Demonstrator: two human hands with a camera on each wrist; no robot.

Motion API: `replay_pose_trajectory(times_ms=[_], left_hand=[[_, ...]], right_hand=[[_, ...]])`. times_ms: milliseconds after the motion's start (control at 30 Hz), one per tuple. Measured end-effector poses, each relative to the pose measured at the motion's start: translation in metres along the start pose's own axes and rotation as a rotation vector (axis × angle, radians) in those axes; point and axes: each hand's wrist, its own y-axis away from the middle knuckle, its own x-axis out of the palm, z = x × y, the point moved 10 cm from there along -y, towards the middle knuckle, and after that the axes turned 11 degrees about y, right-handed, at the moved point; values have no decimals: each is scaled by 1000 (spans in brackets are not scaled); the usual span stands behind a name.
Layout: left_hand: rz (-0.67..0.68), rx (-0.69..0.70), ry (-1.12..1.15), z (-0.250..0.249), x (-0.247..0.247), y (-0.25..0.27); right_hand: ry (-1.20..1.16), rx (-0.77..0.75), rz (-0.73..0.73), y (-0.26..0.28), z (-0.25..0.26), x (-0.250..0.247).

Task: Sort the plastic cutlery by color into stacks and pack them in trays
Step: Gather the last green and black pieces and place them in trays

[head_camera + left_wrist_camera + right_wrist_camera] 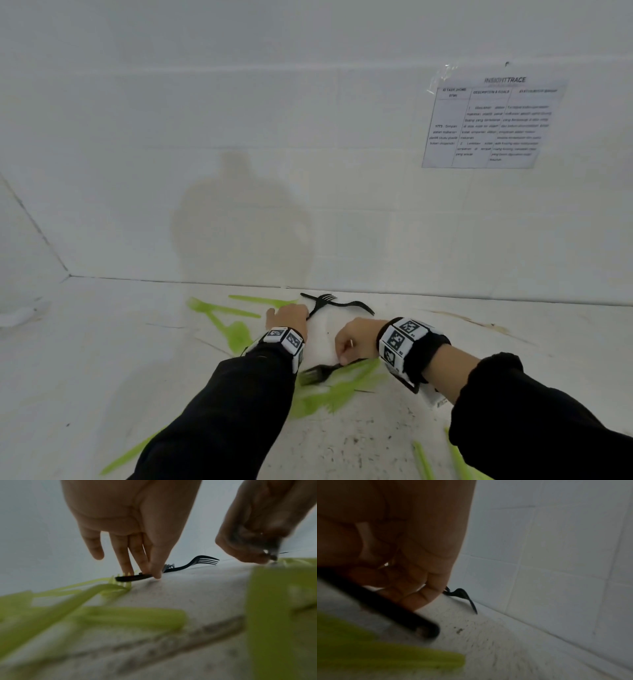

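We are early in the sorting, by the look of it: green and black cutlery lies mixed and scattered on the white table [513, 342], no neat stacks show, and no tray is in view.

Our left hand [287, 317] reaches to the far side of the table, close to the tiled wall [308, 171]. Its grip is closed: thumb and fingertips [155, 573] pinch the handle end of a black fork [133, 577] right at the table surface. A second black fork [356, 304] crosses the first one, its tines raised off the table.

Our right hand [354, 337], nearer to us, has its fingers curled around the handle of another black fork [317, 374], whose tines point toward us over a heap of green cutlery [329, 394].

The forks look thin, light and glossy, with slim curved handles. More green pieces [222, 318] lie left of the left hand, and a few green handles [424, 462] show at the bottom edge. The black pieces seem to be gathered first; all the green still awaits stacking and packing.

A printed sheet [489, 123] is taped to the wall.
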Motion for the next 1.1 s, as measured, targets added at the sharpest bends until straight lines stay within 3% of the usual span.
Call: replay_pose_trajectory(times_ms=[200, 367, 500, 600, 800, 933, 1100], left_hand=[[-124, -15, 80, -1, -15, 12], [-230, -89, 425, 1, -35, 25], [-266, -82, 520, 0, -41, 34], [-259, -32, 461, -4, -42, 38], [-327, 1, 583, -5, -64, 57], [-348, 36, 788, -22, -69, 88], [-326, 61, 823, -58, -58, 133]], right_hand=[[-42, 109, -165, 3, -27, -25], [-24, 361, -354, 12, -71, -47], [-23, 506, -328, 4, -88, -37], [58, 453, -287, 1, -75, -39], [136, 306, -424, 39, -59, -72], [-144, 120, -590, 84, -43, -92], [-463, 90, -750, 136, -40, -100]])
